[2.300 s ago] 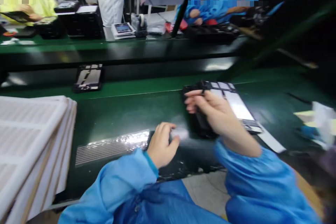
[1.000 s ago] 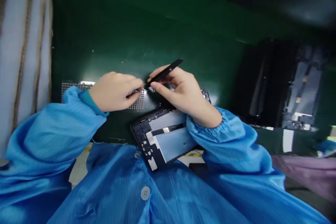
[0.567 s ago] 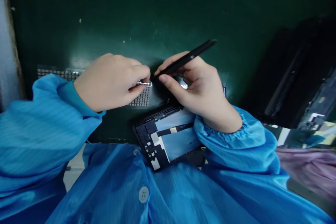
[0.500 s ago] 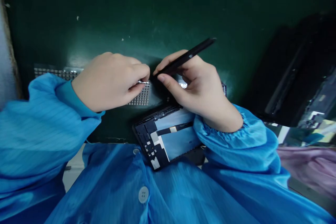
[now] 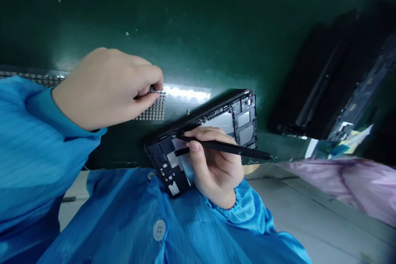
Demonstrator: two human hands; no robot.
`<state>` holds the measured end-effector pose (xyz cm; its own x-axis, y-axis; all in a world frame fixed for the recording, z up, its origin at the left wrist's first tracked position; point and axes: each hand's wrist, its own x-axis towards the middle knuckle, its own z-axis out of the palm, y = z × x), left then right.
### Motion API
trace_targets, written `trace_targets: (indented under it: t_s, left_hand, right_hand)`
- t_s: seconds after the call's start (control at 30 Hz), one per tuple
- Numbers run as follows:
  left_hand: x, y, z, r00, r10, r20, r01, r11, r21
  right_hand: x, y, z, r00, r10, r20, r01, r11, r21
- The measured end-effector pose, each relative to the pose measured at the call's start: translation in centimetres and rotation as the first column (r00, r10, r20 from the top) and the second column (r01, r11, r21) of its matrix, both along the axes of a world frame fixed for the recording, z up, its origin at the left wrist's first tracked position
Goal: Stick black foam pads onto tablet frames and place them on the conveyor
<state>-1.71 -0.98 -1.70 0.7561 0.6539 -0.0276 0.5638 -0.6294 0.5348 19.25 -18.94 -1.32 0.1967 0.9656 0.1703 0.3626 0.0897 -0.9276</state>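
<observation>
My left hand (image 5: pixel 114 88) is closed in a pinch, thumb and forefinger on the clear sheet of small grey square pads (image 5: pixel 151 112), which lies flat on the table. The pinched part is mostly hidden by the fingers. My right hand (image 5: pixel 216 161) is closed around slim black tweezers (image 5: pixel 229 147), held like a pen. Their tip is over the opened black phone housing (image 5: pixel 161 161), near its upper long edge; I cannot tell whether it touches. The housing lies tilted with its inside up, its lower corner against my blue jacket. My right fingers cover part of its middle.
Dark phone housings (image 5: pixel 321 74) are stacked at the right of the green table (image 5: pixel 192 29). Beside them lie pale and yellow scraps (image 5: pixel 355 140). A pink cloth or sleeve (image 5: pixel 346 177) is at the right, below the table edge.
My right hand has moved down from beside the sheet to the phone housing with the tweezers, which have swung flatter. My left hand stays at the sheet. The whole view has shifted slightly.
</observation>
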Motion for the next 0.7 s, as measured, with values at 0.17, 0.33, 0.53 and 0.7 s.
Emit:
trace_targets:
  t_s: [0.17,0.33,0.53,0.7]
  left_hand:
    - [0.2,0.0,0.2,1.0,-0.001,-0.018,0.001,1.0,0.005]
    - [0.3,0.0,0.5,0.998,0.004,-0.07,-0.005,1.0,-0.01]
    - [0.3,0.2,0.5,0.994,0.025,-0.105,-0.028,0.999,-0.03]
    - [0.4,0.1,0.2,0.999,0.036,-0.036,-0.041,0.991,-0.131]
  right_hand:
    - [0.5,0.1,0.6,0.995,0.068,0.077,-0.07,0.997,0.018]
    - [2.0,3.9,2.7,0.961,0.213,0.178,-0.204,0.977,-0.066]
    - [3.2,11.8,1.3,0.923,0.378,0.072,-0.351,0.904,-0.243]
    - [3.3,12.0,0.5,0.923,0.384,0.031,-0.364,0.895,-0.258]
